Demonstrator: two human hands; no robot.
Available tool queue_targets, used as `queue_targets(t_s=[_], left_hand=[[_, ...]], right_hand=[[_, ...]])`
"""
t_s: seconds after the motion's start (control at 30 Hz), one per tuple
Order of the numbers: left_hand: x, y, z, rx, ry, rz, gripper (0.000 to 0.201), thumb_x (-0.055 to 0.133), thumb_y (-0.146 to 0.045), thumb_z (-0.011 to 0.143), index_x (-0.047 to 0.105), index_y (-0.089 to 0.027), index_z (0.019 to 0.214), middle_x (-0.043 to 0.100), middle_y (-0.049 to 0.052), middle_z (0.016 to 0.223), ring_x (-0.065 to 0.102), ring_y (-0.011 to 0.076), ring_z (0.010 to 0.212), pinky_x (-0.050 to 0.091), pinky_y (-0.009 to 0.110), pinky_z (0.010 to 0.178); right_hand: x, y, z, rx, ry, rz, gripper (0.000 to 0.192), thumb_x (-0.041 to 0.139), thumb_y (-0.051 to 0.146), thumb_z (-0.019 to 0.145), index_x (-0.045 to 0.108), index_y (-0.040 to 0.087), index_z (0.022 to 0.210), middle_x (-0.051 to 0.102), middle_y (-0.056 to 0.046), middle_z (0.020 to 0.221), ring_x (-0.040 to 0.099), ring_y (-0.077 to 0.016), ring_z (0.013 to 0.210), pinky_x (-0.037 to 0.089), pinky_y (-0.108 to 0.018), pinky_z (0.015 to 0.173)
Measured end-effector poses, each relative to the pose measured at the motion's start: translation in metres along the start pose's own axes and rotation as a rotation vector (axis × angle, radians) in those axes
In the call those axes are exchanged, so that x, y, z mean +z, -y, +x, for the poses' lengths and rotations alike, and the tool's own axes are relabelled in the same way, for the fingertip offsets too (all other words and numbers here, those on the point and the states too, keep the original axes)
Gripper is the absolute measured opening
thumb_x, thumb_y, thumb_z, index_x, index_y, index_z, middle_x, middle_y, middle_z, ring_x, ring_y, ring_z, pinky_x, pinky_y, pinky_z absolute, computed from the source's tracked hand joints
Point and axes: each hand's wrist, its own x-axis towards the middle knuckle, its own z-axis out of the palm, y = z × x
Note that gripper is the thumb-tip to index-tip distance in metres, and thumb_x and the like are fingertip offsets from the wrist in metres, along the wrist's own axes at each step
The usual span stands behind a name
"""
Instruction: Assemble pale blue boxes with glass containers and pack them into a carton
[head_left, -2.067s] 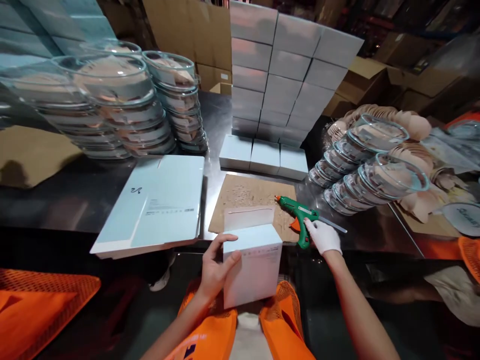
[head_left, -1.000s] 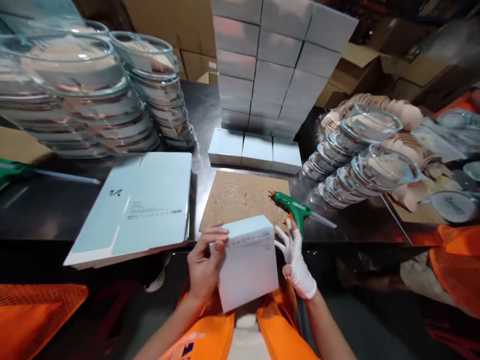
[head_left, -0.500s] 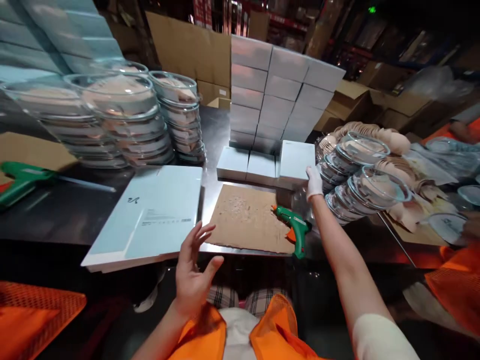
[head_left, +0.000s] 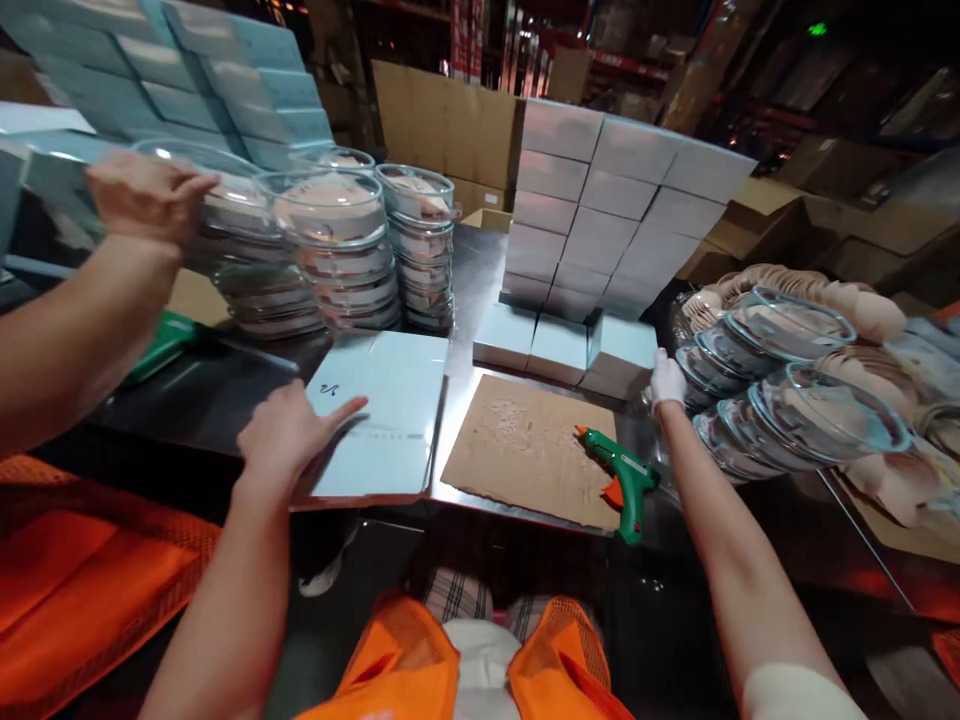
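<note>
My right hand (head_left: 666, 381), in a white glove, rests against the right side of a pale blue box (head_left: 626, 347). That box sits on the right end of a low row of similar boxes (head_left: 525, 340) at the foot of a tall box stack (head_left: 600, 200). My bare left hand (head_left: 289, 432) hovers with fingers spread over the near left corner of a pile of flat pale blue cartons (head_left: 390, 410), the forefinger touching it. A green glue gun (head_left: 626, 476) lies on the right edge of a brown cardboard mat (head_left: 517, 440), between my two arms.
Stacks of glass lids stand at the left (head_left: 337, 240) and lean at the right (head_left: 795, 390) on the steel table (head_left: 480, 260). Another person's hand (head_left: 146, 195) reaches to the left stacks. A second green glue gun (head_left: 169, 340) lies at left. Brown cartons fill the back.
I closed the box with both hands, then my right hand carried it forward and set it on the low row. My left hand let go and moved left to the flat cartons. Another person's arm appeared.
</note>
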Motion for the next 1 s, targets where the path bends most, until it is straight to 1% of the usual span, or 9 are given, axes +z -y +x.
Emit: queue_targets(t_s=[0.1, 0.2, 0.3, 0.43, 0.53, 0.73, 0.83, 0.93, 1.0], left_hand=[[-0.005, 0.003, 0.004, 0.024, 0.018, 0.052, 0.070, 0.066, -0.063, 0.091, 0.063, -0.004, 0.128, 0.071, 0.034, 0.124, 0.068, 0.0557, 0.117, 0.056, 0.067, 0.089], [-0.011, 0.004, -0.035, 0.068, -0.378, -0.017, 0.073, 0.073, -0.059, 0.088, 0.062, -0.010, 0.140, 0.072, 0.026, 0.129, 0.070, 0.0496, 0.117, 0.058, 0.061, 0.091], [-0.007, -0.014, -0.093, 0.327, -0.643, -0.256, 0.049, 0.070, -0.052, 0.097, 0.069, -0.021, 0.135, 0.078, 0.012, 0.122, 0.077, 0.0313, 0.103, 0.060, 0.042, 0.088], [0.036, -0.039, -0.155, 0.847, -0.222, -0.521, 0.020, 0.066, -0.029, 0.103, 0.073, -0.023, 0.121, 0.082, 0.002, 0.106, 0.079, 0.0168, 0.089, 0.059, 0.024, 0.083], [0.076, -0.031, -0.180, 0.873, -0.111, -0.583, 0.017, 0.064, -0.021, 0.103, 0.071, -0.020, 0.118, 0.083, 0.003, 0.104, 0.080, 0.0159, 0.090, 0.060, 0.022, 0.085], [0.089, 0.019, -0.174, 1.001, -0.065, -0.510, 0.027, 0.055, -0.014, 0.103, 0.072, -0.024, 0.121, 0.083, 0.002, 0.105, 0.080, 0.0158, 0.091, 0.059, 0.022, 0.082], [0.091, 0.033, -0.162, 1.005, 0.073, -0.481, 0.034, 0.049, -0.016, 0.105, 0.071, -0.026, 0.129, 0.083, 0.004, 0.108, 0.080, 0.0165, 0.094, 0.060, 0.023, 0.082], [0.111, 0.033, -0.158, 1.027, 0.258, -0.276, 0.039, 0.056, -0.031, 0.104, 0.067, -0.029, 0.142, 0.081, 0.009, 0.123, 0.079, 0.0239, 0.107, 0.061, 0.034, 0.090], [0.130, 0.028, -0.163, 1.069, 0.399, -0.112, 0.068, 0.072, -0.051, 0.093, 0.058, -0.024, 0.153, 0.070, 0.018, 0.145, 0.069, 0.0375, 0.130, 0.056, 0.055, 0.107]], right_hand=[[-0.014, 0.015, -0.057, 0.062, -0.039, 0.001, 0.063, 0.041, 0.059, 0.106, 0.069, 0.007, 0.129, 0.069, -0.027, 0.133, 0.060, -0.0410, 0.135, 0.042, -0.067, 0.116], [-0.036, 0.047, -0.142, -0.133, 0.086, 0.042, 0.044, 0.055, 0.043, 0.105, 0.066, 0.019, 0.140, 0.070, -0.016, 0.140, 0.064, -0.0316, 0.132, 0.049, -0.056, 0.115], [-0.053, 0.098, -0.203, -0.494, 0.173, 0.093, 0.057, 0.056, 0.022, 0.103, 0.050, 0.031, 0.159, 0.067, -0.011, 0.146, 0.063, -0.0293, 0.136, 0.054, -0.053, 0.112], [-0.050, 0.147, -0.218, -0.541, 0.091, 0.042, 0.050, 0.056, 0.022, 0.103, 0.056, 0.029, 0.152, 0.073, -0.011, 0.132, 0.068, -0.0283, 0.128, 0.056, -0.049, 0.107], [-0.047, 0.145, -0.215, -0.309, 0.144, 0.014, 0.023, 0.056, 0.028, 0.105, 0.073, 0.022, 0.119, 0.078, -0.010, 0.107, 0.073, -0.0248, 0.103, 0.058, -0.041, 0.095], [-0.064, 0.106, -0.212, 0.178, 1.017, 0.382, 0.056, 0.046, 0.065, 0.106, 0.075, 0.018, 0.094, 0.074, -0.004, 0.086, 0.069, -0.0196, 0.084, 0.055, -0.029, 0.080], [-0.054, 0.089, -0.226, 0.365, 1.430, 0.653, 0.065, 0.062, 0.080, 0.089, 0.076, 0.017, 0.090, 0.074, -0.003, 0.087, 0.067, -0.0207, 0.089, 0.055, -0.032, 0.089], [-0.036, 0.078, -0.264, 0.533, 1.552, 0.827, 0.080, 0.070, 0.091, 0.071, 0.079, 0.015, 0.093, 0.077, -0.007, 0.091, 0.070, -0.0252, 0.093, 0.056, -0.040, 0.097], [-0.031, 0.075, -0.291, 0.595, 1.543, 0.878, 0.100, 0.055, 0.103, 0.068, 0.079, 0.013, 0.103, 0.078, -0.013, 0.098, 0.073, -0.0294, 0.098, 0.056, -0.046, 0.100]])
